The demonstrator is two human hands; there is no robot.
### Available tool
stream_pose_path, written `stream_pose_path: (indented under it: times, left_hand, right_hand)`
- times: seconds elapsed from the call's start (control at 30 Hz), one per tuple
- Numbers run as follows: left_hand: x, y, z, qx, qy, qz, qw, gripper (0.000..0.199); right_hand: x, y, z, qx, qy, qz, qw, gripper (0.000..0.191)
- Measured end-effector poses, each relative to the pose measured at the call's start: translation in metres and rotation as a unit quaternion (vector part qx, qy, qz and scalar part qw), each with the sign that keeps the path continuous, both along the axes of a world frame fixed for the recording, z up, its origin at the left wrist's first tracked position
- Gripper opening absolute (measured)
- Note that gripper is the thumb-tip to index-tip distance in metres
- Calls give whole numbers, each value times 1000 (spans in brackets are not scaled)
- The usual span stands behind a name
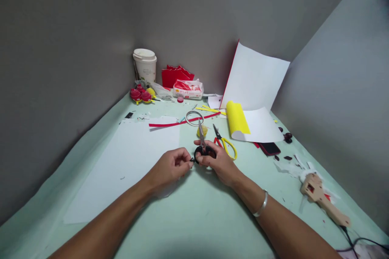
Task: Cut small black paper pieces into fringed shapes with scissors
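Observation:
My right hand (217,164) is closed around black-handled scissors (201,133), whose metal blades point up and away from me. Just left of it, my left hand (173,166) pinches a small black piece (192,160) between thumb and fingertips, close to the scissor handles. Under the left forearm lies a large white paper sheet (127,158). Beyond the scissors are a small yellow round object (202,131), a roll of tape (194,118) and a long red strip (170,124). Yellow-and-red-handled scissors (226,145) rest right of my right hand.
At the right lie a glue gun (323,198) with a cord, a dark phone (269,148) and curled yellow corrugated paper (238,119). A white sheet (255,77) leans on the wall. A lidded cup (145,66), red decorations (141,95) and a tissue pack (188,89) stand behind.

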State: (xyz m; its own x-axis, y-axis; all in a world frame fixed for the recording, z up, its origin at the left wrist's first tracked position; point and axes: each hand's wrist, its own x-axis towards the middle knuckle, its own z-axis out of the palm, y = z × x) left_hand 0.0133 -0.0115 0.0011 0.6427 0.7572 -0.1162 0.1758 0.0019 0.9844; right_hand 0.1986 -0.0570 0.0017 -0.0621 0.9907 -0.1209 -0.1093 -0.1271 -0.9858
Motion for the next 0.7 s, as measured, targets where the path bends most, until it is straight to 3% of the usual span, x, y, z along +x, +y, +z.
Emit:
stream_pose_path:
  times: [0.27,0.7]
  left_hand:
    - [2,1,1,15,24,-17,999,16]
    - [3,-1,2,2,-5,0,1000,17]
  right_hand:
    - [-2,-2,7,-6,-34,35,999,44]
    - [-5,-3,7,19,-38,30,999,43]
